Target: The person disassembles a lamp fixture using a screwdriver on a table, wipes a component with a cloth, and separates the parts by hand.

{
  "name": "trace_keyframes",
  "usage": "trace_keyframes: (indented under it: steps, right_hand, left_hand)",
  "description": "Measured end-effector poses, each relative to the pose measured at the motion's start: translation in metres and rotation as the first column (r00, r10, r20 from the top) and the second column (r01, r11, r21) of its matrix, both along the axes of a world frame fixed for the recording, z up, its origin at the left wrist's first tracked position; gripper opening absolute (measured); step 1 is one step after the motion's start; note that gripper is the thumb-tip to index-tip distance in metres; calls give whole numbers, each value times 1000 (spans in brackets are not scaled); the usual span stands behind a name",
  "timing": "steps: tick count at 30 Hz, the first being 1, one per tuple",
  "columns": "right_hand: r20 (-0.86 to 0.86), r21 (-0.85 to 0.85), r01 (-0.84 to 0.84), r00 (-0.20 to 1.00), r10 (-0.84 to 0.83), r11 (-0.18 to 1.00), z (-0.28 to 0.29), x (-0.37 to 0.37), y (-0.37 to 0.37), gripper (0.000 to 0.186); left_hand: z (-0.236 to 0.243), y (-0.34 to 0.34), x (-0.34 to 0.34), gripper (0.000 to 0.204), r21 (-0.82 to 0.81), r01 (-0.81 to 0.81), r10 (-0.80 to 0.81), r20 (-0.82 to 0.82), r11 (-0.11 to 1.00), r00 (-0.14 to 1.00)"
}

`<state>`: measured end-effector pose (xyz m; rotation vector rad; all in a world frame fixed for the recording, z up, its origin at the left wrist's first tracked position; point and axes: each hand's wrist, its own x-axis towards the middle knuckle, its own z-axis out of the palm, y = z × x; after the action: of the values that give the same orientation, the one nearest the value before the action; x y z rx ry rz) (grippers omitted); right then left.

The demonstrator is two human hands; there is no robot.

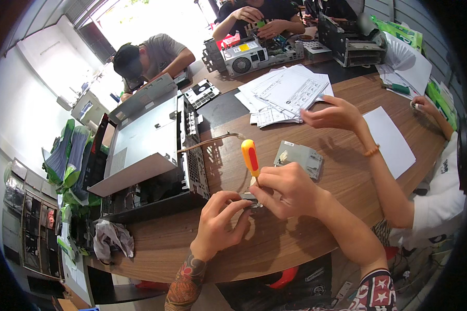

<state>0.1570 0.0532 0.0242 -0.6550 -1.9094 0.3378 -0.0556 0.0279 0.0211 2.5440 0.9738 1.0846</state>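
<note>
The left hand (219, 222) pinches a small metal part (253, 203) between its fingers (235, 208); the right hand (291, 191), fingers closed, grips a yellow-and-red screwdriver (249, 156).

"Where was the computer case (137, 160)?"
"By the left edge of the worktop (163, 243). The cloth (111, 241) lay in front, at the near left corner."
"The screwdriver (250, 158)?"
"It stood between the case and the metal box (304, 157)."
"The papers (285, 96)?"
"They lay behind the box, toward the far edge."
"By the right edge?"
"A sheet (390, 142) lay there."
</note>
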Motion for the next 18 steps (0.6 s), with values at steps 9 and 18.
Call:
trace_keyframes:
  steps: [9, 18]
  right_hand:
    - [-37, 36, 64, 997, -63, 997, 3, 2, -1, 16]
    - [99, 37, 30, 994, -33, 999, -10, -5, 1, 15]
  left_hand:
    - [0, 0, 0, 26, 13, -2, 2, 6, 1000, 1000]
    - [-1, 0, -3, 24, 14, 12, -12, 13, 1000, 1000]
